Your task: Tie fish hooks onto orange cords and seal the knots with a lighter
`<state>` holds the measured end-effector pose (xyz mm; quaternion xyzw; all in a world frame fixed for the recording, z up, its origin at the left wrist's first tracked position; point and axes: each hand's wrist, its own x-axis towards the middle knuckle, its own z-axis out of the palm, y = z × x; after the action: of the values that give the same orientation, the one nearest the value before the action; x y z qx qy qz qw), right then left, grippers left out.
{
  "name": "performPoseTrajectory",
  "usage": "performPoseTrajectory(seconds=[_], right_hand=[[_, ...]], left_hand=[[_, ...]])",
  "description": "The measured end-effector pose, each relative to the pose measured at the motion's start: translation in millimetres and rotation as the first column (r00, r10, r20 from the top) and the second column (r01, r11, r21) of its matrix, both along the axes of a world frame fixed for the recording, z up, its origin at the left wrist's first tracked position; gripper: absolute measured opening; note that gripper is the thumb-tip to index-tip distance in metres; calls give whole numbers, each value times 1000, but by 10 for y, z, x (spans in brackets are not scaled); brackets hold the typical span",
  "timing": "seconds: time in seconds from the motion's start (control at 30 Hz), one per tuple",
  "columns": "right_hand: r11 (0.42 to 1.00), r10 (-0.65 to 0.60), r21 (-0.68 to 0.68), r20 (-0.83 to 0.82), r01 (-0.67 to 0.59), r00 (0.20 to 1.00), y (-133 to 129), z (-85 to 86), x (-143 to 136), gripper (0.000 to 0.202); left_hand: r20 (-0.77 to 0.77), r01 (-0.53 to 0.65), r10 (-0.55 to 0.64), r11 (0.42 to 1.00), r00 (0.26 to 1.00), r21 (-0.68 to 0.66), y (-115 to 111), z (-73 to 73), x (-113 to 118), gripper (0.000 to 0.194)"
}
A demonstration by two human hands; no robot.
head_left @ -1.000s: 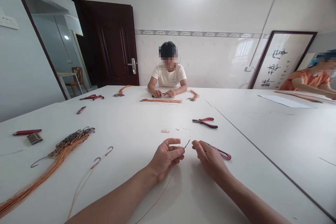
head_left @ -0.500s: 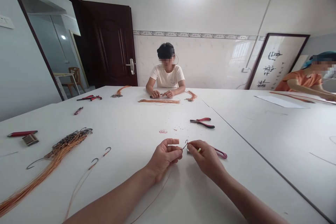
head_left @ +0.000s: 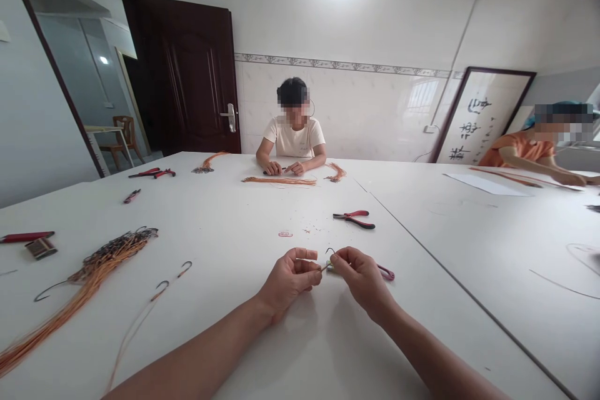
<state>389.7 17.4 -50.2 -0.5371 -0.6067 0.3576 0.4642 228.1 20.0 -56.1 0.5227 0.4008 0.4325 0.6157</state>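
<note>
A small dark fish hook stands between my two hands above the white table. My left hand pinches the lower end of its shank between thumb and fingers. Closed near the bend, my right hand has thumb and forefinger on the hook. Behind the right fingers lies a tool with a pinkish handle, partly hidden. Two hooks with line, one of them a dark hook, lie left of my left forearm.
At left lie a bundle of orange lines with hooks, a red-handled tool and a spool. Red-black pliers lie beyond my hands. One person sits opposite, another person at far right.
My right thumb and forefinger have closed onto the hook near its bend, where they were just beside it. The whole view has shifted slightly, moving the table items left.
</note>
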Motion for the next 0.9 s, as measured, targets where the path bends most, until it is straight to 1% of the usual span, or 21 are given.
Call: performPoseTrajectory(seconds=[0.17, 0.33, 0.4, 0.5, 0.57, 0.67, 0.77, 0.83, 0.9], right_hand=[[998, -14, 67, 0, 14, 1000, 4, 2, 18, 28], [990, -21, 142, -41, 26, 999, 20, 0, 8, 25], [983, -65, 166, -80, 78, 995, 69, -7, 35, 25], [949, -199, 209, -180, 235, 963, 182, 18, 157, 25], [900, -303, 237, -266, 366, 915, 250, 87, 300, 24], [786, -424, 277, -411, 553, 807, 266, 296, 577, 23], [649, -461, 339, -536, 681, 707, 141, 624, 872, 21], [562, -452, 394, -590, 727, 669, -13, 885, 1063, 18], [483, -425, 455, -624, 748, 655, -216, 1153, 1255, 16]], left_hand=[[10, 23, -23, 1000, 1000, 5, 9, 0, 1, 36], [-13, 53, -53, 999, 999, 10, 18, 24, 6, 36], [-28, 47, -46, 999, 999, 18, 17, 31, 13, 37], [-65, 44, -42, 998, 997, 37, 3, 48, 29, 37], [-100, 53, -47, 997, 994, 54, -20, 72, 40, 36], [-148, 72, -60, 994, 987, 78, -75, 120, 51, 33], [-174, 102, -82, 989, 981, 108, -122, 153, 53, 29], [-214, 122, -89, 982, 973, 146, -131, 151, 51, 26], [-273, 139, -83, 971, 958, 192, -122, 131, 48, 26]])
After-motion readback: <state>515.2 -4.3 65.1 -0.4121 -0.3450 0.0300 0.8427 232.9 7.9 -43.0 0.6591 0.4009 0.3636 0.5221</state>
